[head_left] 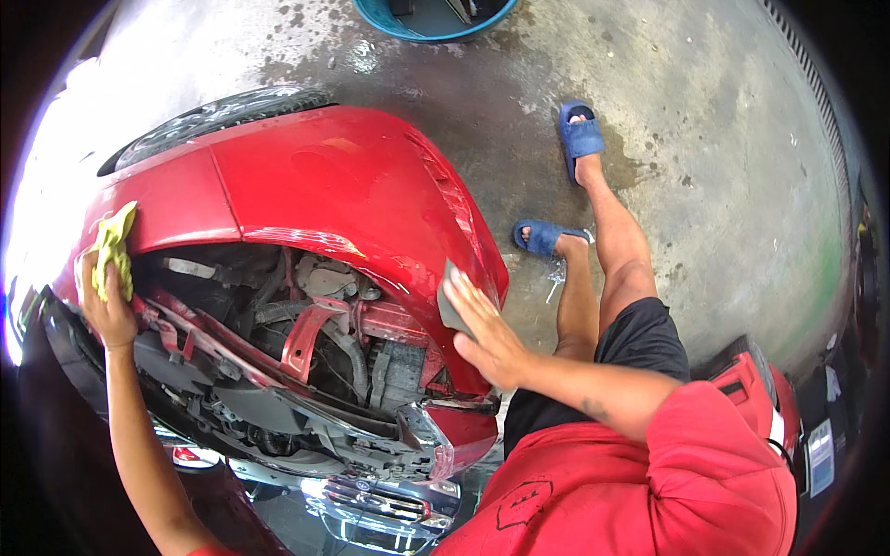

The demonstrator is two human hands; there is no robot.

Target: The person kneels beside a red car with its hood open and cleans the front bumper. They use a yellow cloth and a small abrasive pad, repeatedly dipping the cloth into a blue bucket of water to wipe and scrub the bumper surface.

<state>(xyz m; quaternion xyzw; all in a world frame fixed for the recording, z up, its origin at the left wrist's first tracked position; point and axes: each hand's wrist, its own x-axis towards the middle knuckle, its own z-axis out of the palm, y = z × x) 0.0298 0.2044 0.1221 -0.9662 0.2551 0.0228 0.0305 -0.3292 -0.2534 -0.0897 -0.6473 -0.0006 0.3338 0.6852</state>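
My right hand (pixel 489 338) has a flat grey pad (pixel 451 304) held against the red bumper (pixel 324 181), around mid-frame. Looks light and fairly stiff, maybe slippery if wet, so I'd keep the fingers spread flat over its back. My left hand (pixel 107 301) is wrapped round a bunched yellow-green cloth (pixel 113 241) at far left, soft and floppy I reckon

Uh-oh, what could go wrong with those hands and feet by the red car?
The floor looks wet in patches, so the blue sandals might slip.
Any grit under the gray pad beneath the right hand could scratch the red bodywork.
The left hand holds a yellow-green cloth near the car's exposed metal parts, where it might snag.
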